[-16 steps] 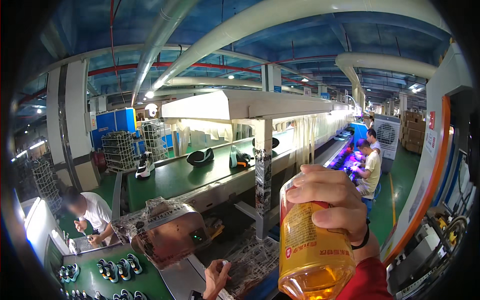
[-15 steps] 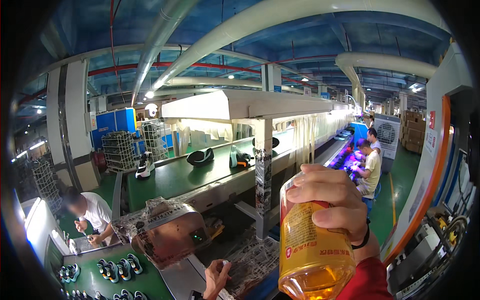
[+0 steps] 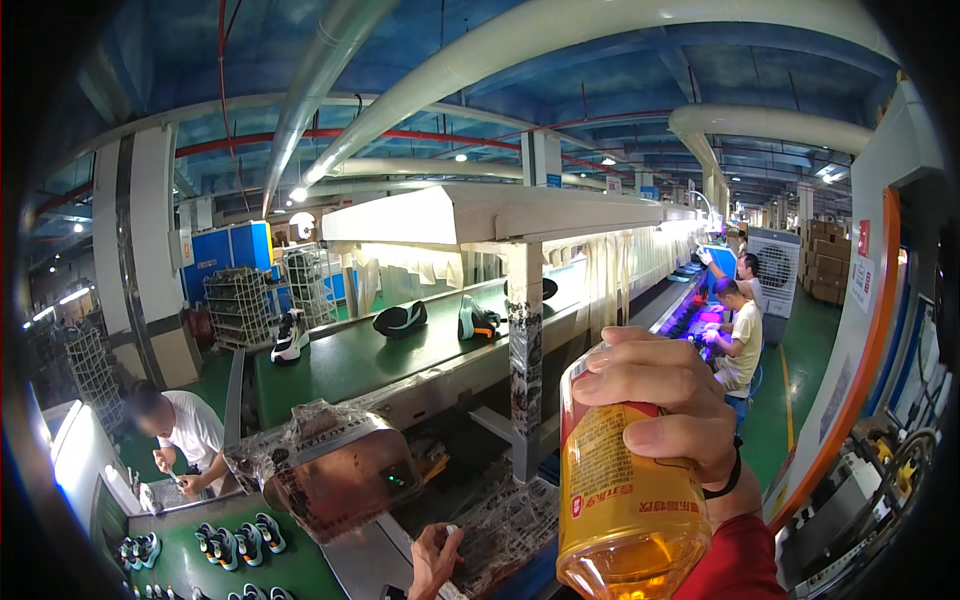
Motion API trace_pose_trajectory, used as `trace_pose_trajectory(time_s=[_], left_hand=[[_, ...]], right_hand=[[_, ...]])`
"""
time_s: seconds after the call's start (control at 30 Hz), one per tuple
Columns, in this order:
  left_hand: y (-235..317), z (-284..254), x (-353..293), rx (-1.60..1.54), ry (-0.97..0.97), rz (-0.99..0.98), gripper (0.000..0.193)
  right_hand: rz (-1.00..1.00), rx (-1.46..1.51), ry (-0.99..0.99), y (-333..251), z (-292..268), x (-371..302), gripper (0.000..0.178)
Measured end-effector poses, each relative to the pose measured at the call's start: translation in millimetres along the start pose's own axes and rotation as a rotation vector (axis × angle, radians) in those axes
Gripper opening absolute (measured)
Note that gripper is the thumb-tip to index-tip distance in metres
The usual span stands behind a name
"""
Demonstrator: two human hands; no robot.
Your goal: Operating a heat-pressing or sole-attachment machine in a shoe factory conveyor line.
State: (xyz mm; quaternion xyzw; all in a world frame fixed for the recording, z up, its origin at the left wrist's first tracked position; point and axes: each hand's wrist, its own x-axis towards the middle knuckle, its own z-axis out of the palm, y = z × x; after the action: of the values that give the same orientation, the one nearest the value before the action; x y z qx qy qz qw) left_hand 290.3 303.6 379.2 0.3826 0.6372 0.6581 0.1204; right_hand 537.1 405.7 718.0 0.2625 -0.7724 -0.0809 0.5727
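Gripping yellow bottle point(image 3: 630, 495), right hand point(image 3: 682, 405); left hand point(image 3: 432, 562) curled, pinching small white piece point(image 3: 453, 529).

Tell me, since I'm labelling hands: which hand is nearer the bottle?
Right: the right hand grips the bottle; the left hand is apart from it, to its left.
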Motion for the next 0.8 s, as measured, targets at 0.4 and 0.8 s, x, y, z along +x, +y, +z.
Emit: trace_pose_trajectory(time_s=[0.4,0.8], left_hand=[[-19,3,2,-0.025,0.018,0.036,0.029],[-30,4,3,0.005,0.032,0.095,0.03]], right_hand=[[-0.001,-0.003,0.011,2,-3,0,0.04],[-0.017,-0.003,-0.008,2,-6,2,0.041]])
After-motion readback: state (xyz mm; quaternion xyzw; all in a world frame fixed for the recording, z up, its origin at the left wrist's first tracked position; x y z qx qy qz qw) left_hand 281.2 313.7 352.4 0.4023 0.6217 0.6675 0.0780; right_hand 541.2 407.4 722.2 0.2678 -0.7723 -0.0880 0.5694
